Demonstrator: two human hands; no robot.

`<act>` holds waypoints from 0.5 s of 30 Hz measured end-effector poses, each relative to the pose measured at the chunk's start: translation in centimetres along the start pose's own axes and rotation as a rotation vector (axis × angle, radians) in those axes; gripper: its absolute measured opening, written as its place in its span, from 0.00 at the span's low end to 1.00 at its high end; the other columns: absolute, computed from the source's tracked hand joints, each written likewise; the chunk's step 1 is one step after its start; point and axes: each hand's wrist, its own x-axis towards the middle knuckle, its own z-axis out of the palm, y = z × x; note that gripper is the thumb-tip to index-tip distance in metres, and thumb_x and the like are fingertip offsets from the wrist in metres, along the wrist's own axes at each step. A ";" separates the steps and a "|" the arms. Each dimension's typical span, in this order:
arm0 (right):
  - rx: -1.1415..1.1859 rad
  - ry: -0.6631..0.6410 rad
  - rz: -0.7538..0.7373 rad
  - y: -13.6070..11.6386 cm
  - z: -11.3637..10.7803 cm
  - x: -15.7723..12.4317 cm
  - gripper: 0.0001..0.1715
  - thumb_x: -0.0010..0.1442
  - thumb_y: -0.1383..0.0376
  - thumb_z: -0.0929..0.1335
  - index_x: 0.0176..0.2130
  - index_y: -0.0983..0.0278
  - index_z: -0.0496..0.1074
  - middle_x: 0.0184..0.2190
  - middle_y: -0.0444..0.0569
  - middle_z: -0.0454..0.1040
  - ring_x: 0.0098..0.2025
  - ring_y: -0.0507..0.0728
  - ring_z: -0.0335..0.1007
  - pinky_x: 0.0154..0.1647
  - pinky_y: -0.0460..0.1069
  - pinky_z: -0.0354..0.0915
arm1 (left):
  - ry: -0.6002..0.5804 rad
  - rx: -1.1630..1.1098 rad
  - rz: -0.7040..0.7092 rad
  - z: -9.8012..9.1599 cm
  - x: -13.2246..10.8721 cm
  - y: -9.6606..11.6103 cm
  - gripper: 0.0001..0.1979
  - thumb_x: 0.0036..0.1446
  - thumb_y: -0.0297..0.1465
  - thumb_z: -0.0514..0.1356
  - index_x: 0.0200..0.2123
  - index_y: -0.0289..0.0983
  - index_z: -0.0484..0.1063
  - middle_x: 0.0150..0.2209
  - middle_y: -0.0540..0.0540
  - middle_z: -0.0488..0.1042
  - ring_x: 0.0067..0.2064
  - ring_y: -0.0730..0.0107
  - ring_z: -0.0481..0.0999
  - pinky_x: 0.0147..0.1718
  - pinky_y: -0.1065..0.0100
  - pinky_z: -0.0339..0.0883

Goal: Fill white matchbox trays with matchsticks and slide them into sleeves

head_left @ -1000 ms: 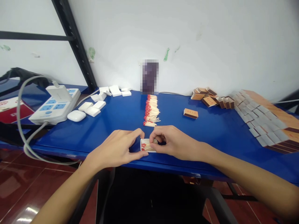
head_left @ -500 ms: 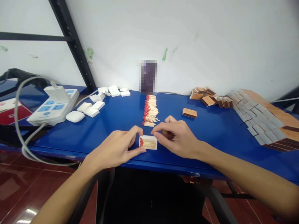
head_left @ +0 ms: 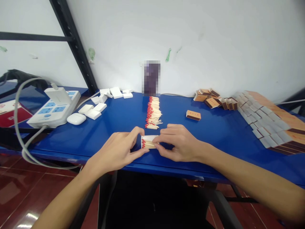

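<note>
A small white matchbox tray (head_left: 150, 138) is held just above the blue table near its front edge. Inside lie red-headed matches (head_left: 147, 144), their heads at the left end. My left hand (head_left: 124, 149) grips the tray's left end between thumb and index finger. The thumb and index finger of my right hand (head_left: 175, 143) close together at the tray's right end, pinching at the match ends and covering that part of the tray. Straight beyond my hands lies a long pile of loose matches (head_left: 153, 111), red heads to the left.
An orange matchbox sleeve (head_left: 193, 115) lies right of the match pile, with more sleeves (head_left: 212, 102) behind it. Stacked matchboxes (head_left: 269, 124) stand far right. Several white trays (head_left: 94, 114) and a white earphone case (head_left: 76, 119) lie left, near a power strip (head_left: 54, 109).
My right fingertips have moved down and into the tray's right end, onto the matches. The tray has tipped a little in my left hand.
</note>
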 end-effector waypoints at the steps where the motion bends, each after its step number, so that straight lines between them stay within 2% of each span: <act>1: 0.004 -0.010 0.004 0.0 0.0 0.0 0.11 0.62 0.66 0.64 0.33 0.66 0.76 0.20 0.42 0.68 0.22 0.49 0.55 0.27 0.47 0.53 | -0.005 0.003 -0.003 0.0 0.0 0.0 0.14 0.64 0.44 0.56 0.44 0.41 0.61 0.23 0.58 0.61 0.22 0.73 0.64 0.23 0.72 0.53; 8: 0.079 -0.147 0.006 -0.2 -0.2 -0.1 0.13 0.63 0.64 0.64 0.38 0.65 0.77 0.23 0.44 0.69 0.23 0.50 0.57 0.29 0.48 0.53 | -0.032 0.012 -0.015 0.0 0.0 -0.1 0.15 0.63 0.46 0.56 0.44 0.41 0.63 0.23 0.57 0.63 0.23 0.72 0.65 0.24 0.71 0.53; 15: 0.064 -0.190 0.032 -0.1 -0.2 0.0 0.13 0.64 0.65 0.64 0.39 0.65 0.78 0.22 0.43 0.68 0.23 0.50 0.56 0.29 0.48 0.52 | -0.059 0.005 -0.040 -0.1 0.0 0.0 0.17 0.62 0.49 0.56 0.42 0.41 0.67 0.24 0.56 0.64 0.25 0.71 0.66 0.24 0.70 0.52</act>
